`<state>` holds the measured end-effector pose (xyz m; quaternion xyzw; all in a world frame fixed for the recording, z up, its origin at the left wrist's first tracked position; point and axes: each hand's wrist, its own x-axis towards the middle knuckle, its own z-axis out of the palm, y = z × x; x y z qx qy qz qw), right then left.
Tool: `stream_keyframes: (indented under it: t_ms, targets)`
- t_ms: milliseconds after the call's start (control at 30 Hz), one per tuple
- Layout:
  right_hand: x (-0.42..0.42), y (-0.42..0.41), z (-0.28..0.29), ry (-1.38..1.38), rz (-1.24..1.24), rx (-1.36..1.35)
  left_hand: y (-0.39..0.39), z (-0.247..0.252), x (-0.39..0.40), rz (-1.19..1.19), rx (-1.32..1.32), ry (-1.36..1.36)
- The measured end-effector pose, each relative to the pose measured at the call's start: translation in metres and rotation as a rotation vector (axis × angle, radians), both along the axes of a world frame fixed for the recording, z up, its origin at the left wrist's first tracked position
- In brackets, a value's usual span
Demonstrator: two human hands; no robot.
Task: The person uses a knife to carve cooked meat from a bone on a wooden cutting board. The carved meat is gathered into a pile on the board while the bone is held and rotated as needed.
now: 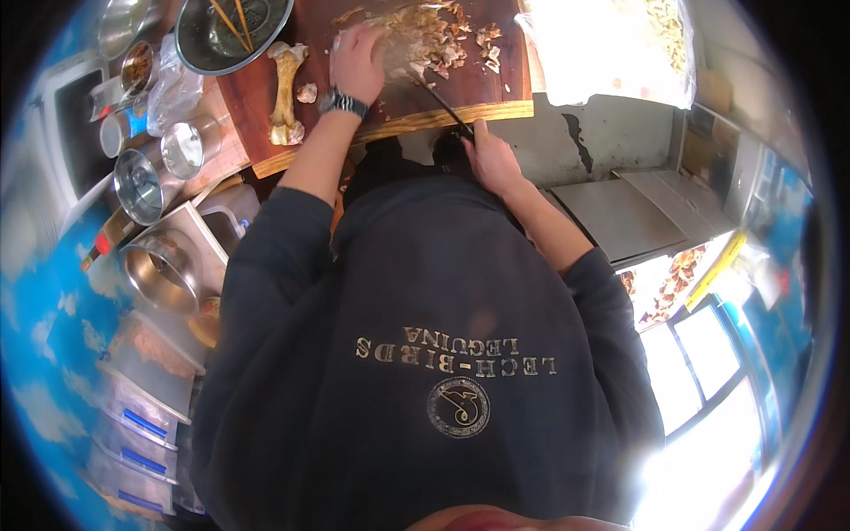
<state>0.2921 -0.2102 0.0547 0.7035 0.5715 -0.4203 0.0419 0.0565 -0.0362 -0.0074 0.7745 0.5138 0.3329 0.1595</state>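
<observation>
My right hand [493,158] is closed on the handle of a knife [443,106], whose dark blade slants up and left over a wooden cutting board [458,114]. The blade's far end meets a pile of chopped cooked meat [428,40]. My left hand [358,63], with a watch at the wrist, rests at the left side of that pile; its fingertips are blurred, so I cannot tell whether they grip any meat. Left of it, a large bone [287,93] and a small knobby piece [307,93] lie on the board.
At the board's upper left stands a metal bowl [232,63] with chopsticks [232,25] in it. Metal containers [139,187] and a clear plastic bag [174,93] are further left. A bright plastic-covered surface [584,53] with pale pieces lies right of the board.
</observation>
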Motion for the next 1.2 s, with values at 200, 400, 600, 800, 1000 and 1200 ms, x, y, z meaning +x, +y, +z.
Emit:
stream_keyframes:
  t_ms: [200,400,600,800,1000,1200]
  targets:
    - [0.013,-0.001,-0.013,-0.033,0.061,-0.022,0.050,-0.012,0.008,-0.113,-0.291,0.290]
    - [0.021,0.001,-0.011,-0.005,-0.160,0.050,0.033,-0.015,-0.011,0.086,-0.753,-0.427]
    - [0.029,-0.012,-0.004,0.062,-0.162,0.128,0.013,-0.004,-0.019,0.300,-1.154,-0.933]
    - [0.010,-0.002,0.001,0.094,0.024,0.042,-0.020,-0.014,-0.044,0.326,-0.797,-0.438]
    - [0.003,0.007,-0.001,0.083,-0.014,0.052,-0.036,-0.007,-0.044,0.338,-0.565,-0.431]
    - [-0.011,0.018,0.012,0.123,0.019,0.174,-0.042,-0.019,-0.037,0.227,-0.371,-0.300]
